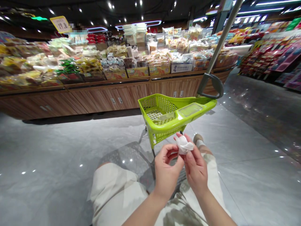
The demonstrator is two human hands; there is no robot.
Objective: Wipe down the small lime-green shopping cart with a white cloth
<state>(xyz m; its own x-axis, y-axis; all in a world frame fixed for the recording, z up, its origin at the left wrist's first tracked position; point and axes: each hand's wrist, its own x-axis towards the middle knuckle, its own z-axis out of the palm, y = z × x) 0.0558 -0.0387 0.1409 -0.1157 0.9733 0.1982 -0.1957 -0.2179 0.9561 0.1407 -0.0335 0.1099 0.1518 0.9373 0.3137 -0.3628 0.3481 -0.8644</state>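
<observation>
Right hand [196,168] is pinching a small crumpled white wrapper [184,146]; left hand [168,171], half curled, is touching it, grip unclear. Lime-green plastic basket [181,118] is standing at twelve o'clock. Light, steady pinching seems wisest.

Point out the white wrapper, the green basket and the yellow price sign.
white wrapper [184,146], head view, crumpled middle.
green basket [164,135], head view, near mesh wall.
yellow price sign [60,24], head view, face centre.
</observation>
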